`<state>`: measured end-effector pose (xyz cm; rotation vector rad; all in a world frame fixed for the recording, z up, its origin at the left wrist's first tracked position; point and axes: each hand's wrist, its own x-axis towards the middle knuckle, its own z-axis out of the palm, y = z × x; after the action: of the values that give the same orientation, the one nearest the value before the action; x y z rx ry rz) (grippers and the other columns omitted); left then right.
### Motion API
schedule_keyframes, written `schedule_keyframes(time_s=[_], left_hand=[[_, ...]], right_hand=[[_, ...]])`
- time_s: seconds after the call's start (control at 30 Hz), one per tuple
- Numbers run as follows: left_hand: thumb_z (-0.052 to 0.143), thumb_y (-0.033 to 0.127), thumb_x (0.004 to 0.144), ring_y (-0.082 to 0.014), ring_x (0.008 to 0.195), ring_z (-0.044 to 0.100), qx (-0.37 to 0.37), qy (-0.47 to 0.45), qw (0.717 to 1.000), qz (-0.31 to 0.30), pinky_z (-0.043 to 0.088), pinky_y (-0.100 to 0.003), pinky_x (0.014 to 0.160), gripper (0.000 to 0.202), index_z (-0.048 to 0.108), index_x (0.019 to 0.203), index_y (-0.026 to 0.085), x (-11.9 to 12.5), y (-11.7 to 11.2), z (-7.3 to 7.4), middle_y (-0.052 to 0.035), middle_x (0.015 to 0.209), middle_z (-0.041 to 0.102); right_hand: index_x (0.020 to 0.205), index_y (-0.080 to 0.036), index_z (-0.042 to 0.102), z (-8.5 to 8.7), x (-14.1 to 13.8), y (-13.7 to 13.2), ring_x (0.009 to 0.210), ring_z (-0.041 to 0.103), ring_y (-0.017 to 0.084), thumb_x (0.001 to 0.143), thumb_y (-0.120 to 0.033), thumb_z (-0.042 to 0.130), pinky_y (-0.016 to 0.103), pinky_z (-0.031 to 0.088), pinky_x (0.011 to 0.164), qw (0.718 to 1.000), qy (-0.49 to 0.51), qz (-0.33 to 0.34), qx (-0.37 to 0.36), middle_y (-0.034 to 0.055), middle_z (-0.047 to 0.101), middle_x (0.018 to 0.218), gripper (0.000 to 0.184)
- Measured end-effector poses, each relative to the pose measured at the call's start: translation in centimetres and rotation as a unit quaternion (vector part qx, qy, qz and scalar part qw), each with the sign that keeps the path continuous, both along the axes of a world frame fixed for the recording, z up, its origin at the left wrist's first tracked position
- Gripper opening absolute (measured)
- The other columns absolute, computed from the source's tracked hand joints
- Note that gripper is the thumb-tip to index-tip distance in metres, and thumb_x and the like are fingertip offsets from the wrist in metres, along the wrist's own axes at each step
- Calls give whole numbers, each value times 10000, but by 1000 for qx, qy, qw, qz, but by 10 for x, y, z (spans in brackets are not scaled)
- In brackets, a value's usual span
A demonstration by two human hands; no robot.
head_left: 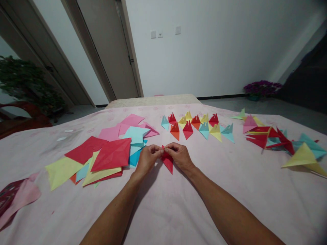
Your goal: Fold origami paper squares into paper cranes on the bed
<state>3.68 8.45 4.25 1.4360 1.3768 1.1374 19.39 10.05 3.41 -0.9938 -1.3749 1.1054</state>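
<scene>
A small folded red paper [168, 162] lies point-down on the pink sheet [163, 211] in the middle. My left hand [148, 158] and my right hand [179, 155] meet at its upper edge, both with fingers pinched on it. The top of the red paper is hidden between my fingertips. To the left of my left hand lies a loose pile of flat paper squares [102, 156], red, yellow, blue and pink.
Beyond my hands stands a row of several folded paper pieces [196, 126] in red, yellow, blue and orange. More folded pieces [278, 139] lie at the right. A potted plant [28, 85] is at far left, purple flowers [262, 87] by the back wall, doors behind.
</scene>
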Motion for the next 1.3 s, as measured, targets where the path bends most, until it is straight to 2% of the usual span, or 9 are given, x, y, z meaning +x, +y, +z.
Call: schedule_keyframes(time_s=[0.13, 0.3, 0.4, 0.53, 0.83, 1.1, 1.3], left_hand=[[645, 358, 790, -157, 660, 620, 31, 47, 998, 10, 435, -243, 602, 220, 682, 768, 143, 2, -3, 3, -44, 728, 699], [578, 334, 852, -161, 714, 623, 93, 155, 983, 25, 425, -252, 659, 187, 667, 791, 181, 5, -12, 14, -17, 767, 697], [552, 314, 880, -159, 735, 617, 131, 219, 966, 32, 410, -255, 687, 163, 651, 822, 199, 7, -18, 16, -10, 798, 695], [519, 292, 905, -176, 783, 614, 159, 274, 948, 36, 403, -269, 725, 156, 648, 882, 207, 9, -20, 12, -28, 850, 699], [492, 312, 919, -184, 787, 611, 139, 260, 954, 51, 408, -273, 721, 179, 638, 883, 215, 7, -18, 9, -32, 867, 695], [496, 285, 918, -184, 793, 612, 155, 291, 943, 50, 407, -277, 723, 162, 634, 876, 211, 8, -20, 8, -35, 855, 687], [557, 345, 896, -168, 772, 630, 126, 203, 970, 46, 426, -262, 697, 154, 628, 869, 210, 12, -19, 8, -22, 869, 693]], right_hand=[[724, -167, 726, -1, 0, 1, 692, 633, 174, 713, -299, 699, 296, 506, 673, 1000, 11, 2, -9, 44, 717, 739, 135], [744, -165, 699, -5, 0, 3, 687, 610, 164, 740, -310, 680, 286, 482, 667, 1000, 3, 13, 2, 32, 694, 738, 146], [750, -175, 667, -7, 1, 4, 691, 588, 156, 775, -296, 636, 276, 463, 664, 999, -30, 17, 27, 13, 663, 730, 127], [718, -195, 624, -4, 2, 3, 696, 564, 152, 796, -251, 588, 269, 435, 672, 994, -92, 9, 62, -8, 625, 715, 102], [766, -189, 656, -6, -1, 3, 722, 582, 158, 798, -295, 608, 271, 454, 687, 998, -30, 40, 22, 2, 658, 756, 120], [715, -202, 609, -3, 0, 1, 714, 560, 154, 811, -248, 571, 264, 426, 683, 992, -103, 21, 75, -11, 616, 725, 113], [722, -202, 614, -3, 0, 2, 707, 567, 157, 799, -262, 584, 265, 442, 674, 996, -58, 0, 62, -10, 619, 724, 102]])
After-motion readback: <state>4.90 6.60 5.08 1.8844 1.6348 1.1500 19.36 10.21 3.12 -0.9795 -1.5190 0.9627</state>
